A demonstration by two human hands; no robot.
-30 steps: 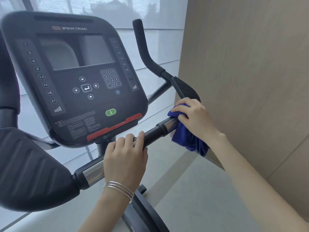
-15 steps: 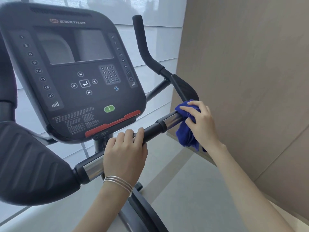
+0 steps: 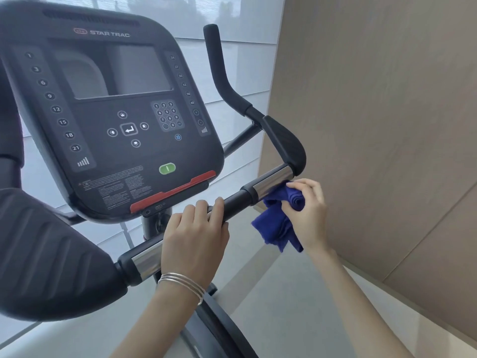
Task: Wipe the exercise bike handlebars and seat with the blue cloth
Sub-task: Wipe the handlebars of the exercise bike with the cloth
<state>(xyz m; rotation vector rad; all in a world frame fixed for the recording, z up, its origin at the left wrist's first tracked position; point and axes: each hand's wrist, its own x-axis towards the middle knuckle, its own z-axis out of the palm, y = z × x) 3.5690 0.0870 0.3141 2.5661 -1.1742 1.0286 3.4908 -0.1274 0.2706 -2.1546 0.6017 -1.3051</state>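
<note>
Nearest the viewer, the left hand (image 3: 193, 239), with thin silver bangles (image 3: 183, 282) at its wrist, grips the black horizontal handlebar (image 3: 235, 202), fingers curled over the top of the bar. To its left lies a broad ribbed armrest pad (image 3: 46, 254), joined to the bar by a chrome sleeve (image 3: 147, 262). To the right, the right hand (image 3: 307, 215) holds the bunched blue cloth (image 3: 278, 218), fingers curled round its upper folds. The cloth's top edge touches the underside of the chrome section (image 3: 273, 180) at the bar's right end, and the rest hangs loose below the bar. Beyond that section sits the right armrest pad (image 3: 284, 146), from which a black upright grip (image 3: 216, 65) rises. The Star Trac console (image 3: 116, 112), tilted toward the viewer, stands above the bar, its screen dark. Behind are a pale shaded window (image 3: 232, 60) and, at right, a tan wall panel (image 3: 387, 125).
</note>
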